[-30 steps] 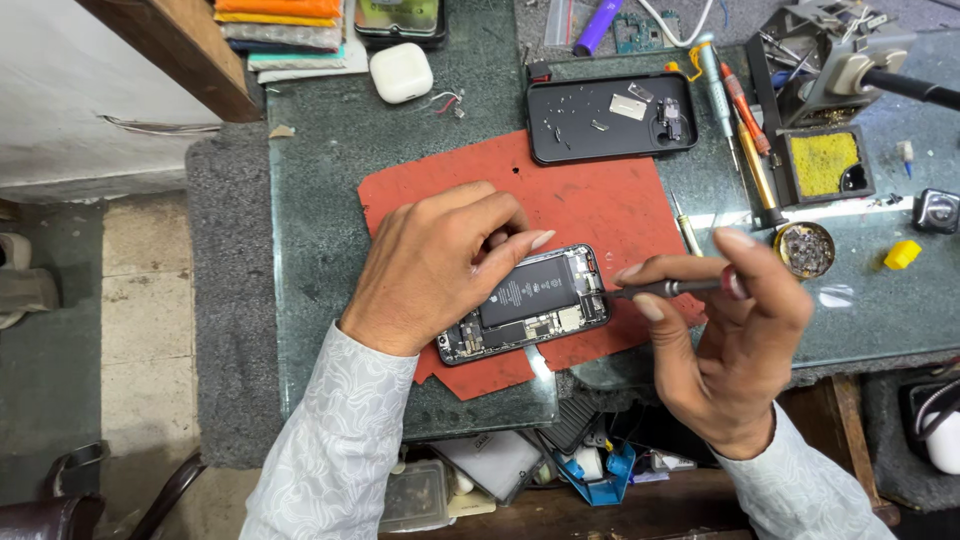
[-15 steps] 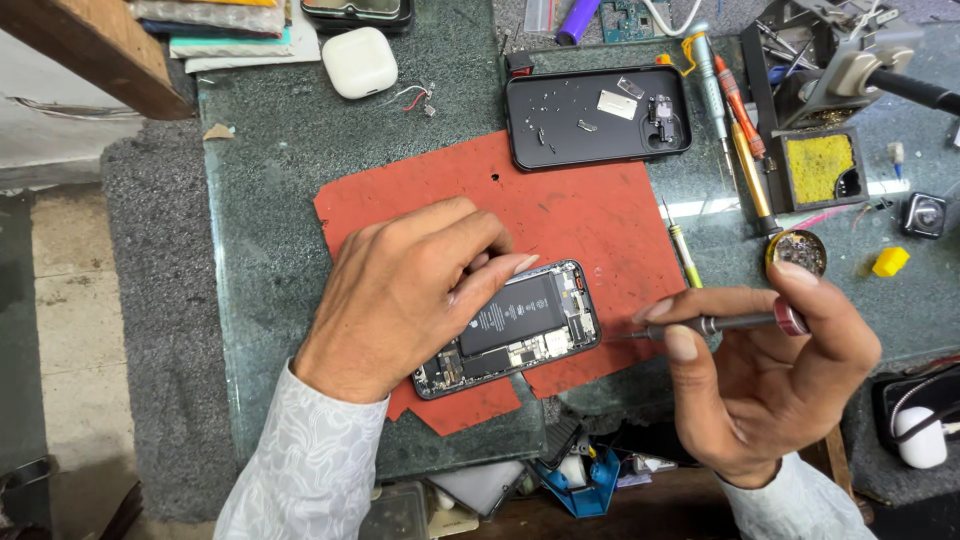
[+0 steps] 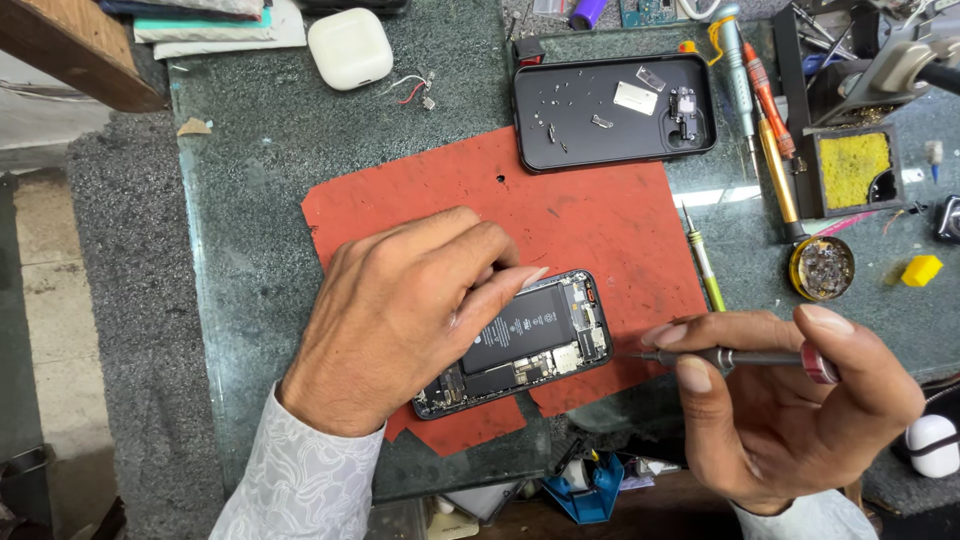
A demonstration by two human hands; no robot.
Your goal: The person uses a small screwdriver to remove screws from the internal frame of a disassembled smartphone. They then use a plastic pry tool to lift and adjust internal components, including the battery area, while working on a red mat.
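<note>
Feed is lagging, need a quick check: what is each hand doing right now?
Left hand: open, fingers pressing flat on the opened black phone, no grip on it.
Right hand: closed on the slim grey metal screwdriver, tip just beside the phone.

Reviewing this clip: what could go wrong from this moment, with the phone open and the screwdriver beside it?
1. The screwdriver tip sits close to the open phone; a slip by the right hand might scratch the board or nick the battery.
2. The left hand pins the phone only with fingertips, so it may slide on the red mat.
3. Loose screws lie unsecured in the black tray; a bump could scatter them.
</note>
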